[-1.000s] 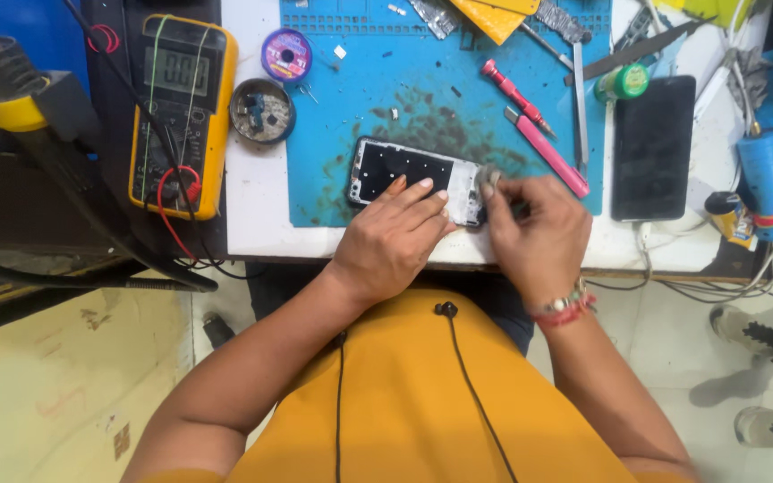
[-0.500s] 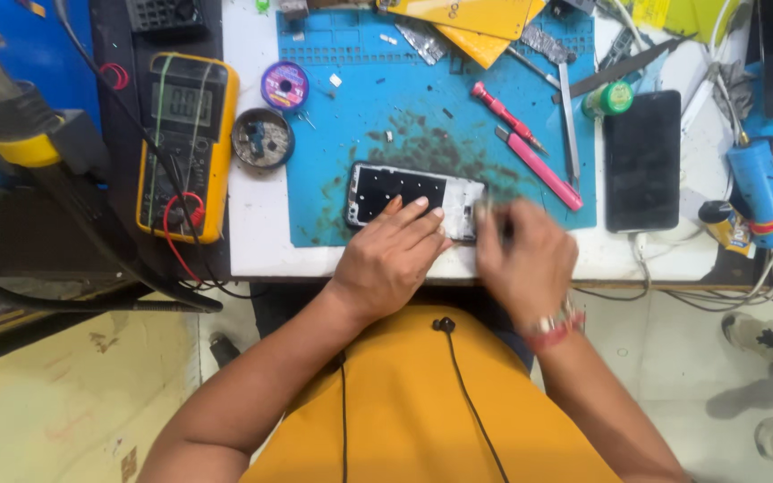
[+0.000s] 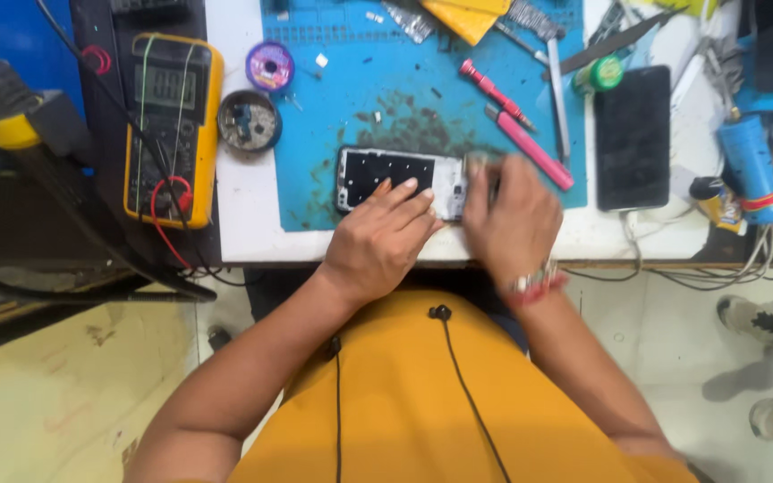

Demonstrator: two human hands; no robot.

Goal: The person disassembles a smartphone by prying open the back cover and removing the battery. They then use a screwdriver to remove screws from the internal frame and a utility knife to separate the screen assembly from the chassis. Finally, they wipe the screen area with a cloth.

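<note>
Work mat [image 3: 315,134]: blue, dark smudges mid-area. Opened phone [image 3: 386,174]: black inside, silver-white frame. Multimeter [image 3: 172,125]: yellow case, dark face, grey display, red lead coiled over it. Solder spool [image 3: 270,65]: purple. Two screwdrivers [image 3: 516,121]: pink-red handles. Tablet [image 3: 632,136]: black. Round tin [image 3: 249,122]: dark grey. Cylinder [image 3: 751,170] at far right: blue, red band. Shirt [image 3: 422,402]: mustard yellow, black cable across. Wristband [image 3: 534,284]: red and silver.

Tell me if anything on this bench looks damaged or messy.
The blue work mat has dark stains just above the opened phone, which the left hand steadies. The right hand is blurred. Nothing looks spilled.
</note>
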